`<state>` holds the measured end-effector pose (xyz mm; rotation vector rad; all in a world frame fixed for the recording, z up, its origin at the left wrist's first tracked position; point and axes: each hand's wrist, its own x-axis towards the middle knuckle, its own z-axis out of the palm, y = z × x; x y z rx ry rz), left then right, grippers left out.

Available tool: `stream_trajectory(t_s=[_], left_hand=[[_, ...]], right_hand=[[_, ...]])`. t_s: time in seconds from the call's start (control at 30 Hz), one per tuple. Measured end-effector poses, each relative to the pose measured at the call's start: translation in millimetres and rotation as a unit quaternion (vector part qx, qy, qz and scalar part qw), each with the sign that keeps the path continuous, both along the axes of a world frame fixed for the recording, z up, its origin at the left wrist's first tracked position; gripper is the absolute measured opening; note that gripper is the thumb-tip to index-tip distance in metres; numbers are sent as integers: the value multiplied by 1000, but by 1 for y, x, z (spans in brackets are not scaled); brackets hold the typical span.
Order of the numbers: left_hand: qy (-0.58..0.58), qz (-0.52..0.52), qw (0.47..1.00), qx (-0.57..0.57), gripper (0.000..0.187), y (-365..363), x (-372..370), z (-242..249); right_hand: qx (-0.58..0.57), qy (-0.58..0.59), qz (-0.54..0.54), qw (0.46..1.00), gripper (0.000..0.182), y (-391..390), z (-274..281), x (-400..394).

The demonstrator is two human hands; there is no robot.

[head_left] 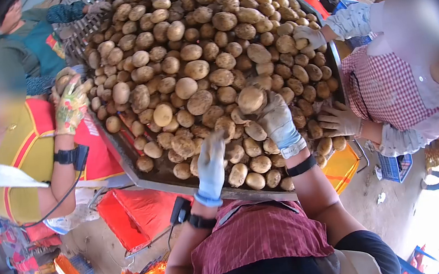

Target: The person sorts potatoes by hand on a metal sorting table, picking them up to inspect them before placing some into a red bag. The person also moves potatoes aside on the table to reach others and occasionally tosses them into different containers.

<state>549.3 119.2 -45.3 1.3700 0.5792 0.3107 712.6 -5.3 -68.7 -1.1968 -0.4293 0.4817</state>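
over potatoes (196,69), right hand (276,120) outstretched

The view is taken from the head, facing forward and down. The potato heap (197,69) is framed closely at upper centre.

right hand (276,118) curled, gripping

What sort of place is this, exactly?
Likely a produce-sorting shed, though that's a guess: a broad grey metal-rimmed table carries a heap of roundish brown potatoes, and a large open red bag sits below its edge.
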Motion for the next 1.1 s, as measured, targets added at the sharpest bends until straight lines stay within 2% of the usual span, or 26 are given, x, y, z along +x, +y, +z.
stream_trajectory(t_s=[0.03, 0.07, 0.1, 0.17, 0.23, 0.27, 0.3, 0.33, 0.37, 0.43, 0.5, 0.57, 0.6, 0.63, 0.7, 0.73, 0.8, 0.87, 0.9, 0.93, 0.97, 1.0, 1.03, 1.1], left_hand=[[-42, 14, 999, 1, 46, 6, 14, 3], [-72, 11, 984, -163, 49, 10, 28, 17], [-101, 7, 941, -323, 52, 12, 38, 31], [-94, 108, 940, -309, 49, 20, 40, 18], [-113, 83, 958, -251, 52, 30, 34, 9], [-122, 86, 968, -201, 53, 28, 32, 7], [-132, 87, 976, -149, 53, 24, 32, 5], [-139, 119, 970, -161, 51, 24, 36, 1], [-142, 119, 970, -159, 51, 24, 37, -2], [-208, 108, 938, -254, 49, 25, 37, 2], [-218, 122, 934, -256, 47, 28, 41, 2], [-223, 141, 931, -251, 45, 38, 46, -17], [-193, 197, 923, -267, 42, 41, 50, -26], [-194, 198, 923, -269, 42, 40, 51, -19], [-144, 218, 952, -162, 40, 33, 49, -7], [-170, 208, 955, -126, 41, 43, 50, -9], [-143, 237, 945, -174, 40, 27, 46, -11], [-126, 268, 918, -262, 43, 16, 48, 16], [-124, 266, 919, -262, 43, 16, 45, -4], [-112, 271, 951, -99, 46, 17, 45, -3], [-96, 270, 956, 65, 50, 17, 46, -1], [-146, 239, 934, -223, 60, 14, 39, 1], [-151, 214, 929, -260, 60, 10, 43, 19], [-122, 175, 917, -337, 61, 24, 37, 5]], right_hand=[[70, 42, 24, 996, 41, 15, 14, -12], [31, -29, 63, 997, 44, 23, 9, -15], [-15, 38, 115, 993, 47, 28, 24, -21], [32, 48, 163, 985, 52, 38, 27, -38], [43, 66, 133, 988, 59, 66, 38, -51], [-31, -151, 51, 987, 60, 75, 39, -52], [-102, -360, -35, 927, 61, 83, 41, -55], [-97, -292, -66, 949, 51, 92, 38, -60], [-95, -295, -66, 949, 51, 98, 37, -60], [-121, -295, -48, 947, 41, 109, 35, -59], [-135, -294, -36, 946, 37, 115, 34, -59], [-142, -228, -22, 963, 26, 119, 35, -58], [-142, -228, -21, 963, 26, 122, 35, -58], [-123, -185, -10, 975, 25, 124, 35, -57], [-90, -91, 9, 992, 21, 122, 32, -58], [-101, -90, 5, 991, 21, 119, 36, -58], [-104, -88, 2, 991, 21, 116, 34, -60], [-103, -102, -19, 989, 21, 114, 37, -61], [-102, -101, -22, 989, 21, 114, 34, -58], [-18, 2, -47, 999, 22, 115, 30, -53], [66, 104, -70, 990, 24, 116, 27, -46], [89, 258, -75, 959, 22, 112, 23, -36], [133, 358, -62, 922, 24, 109, 25, -30], [145, 474, -107, 862, 30, 106, 28, -25]])
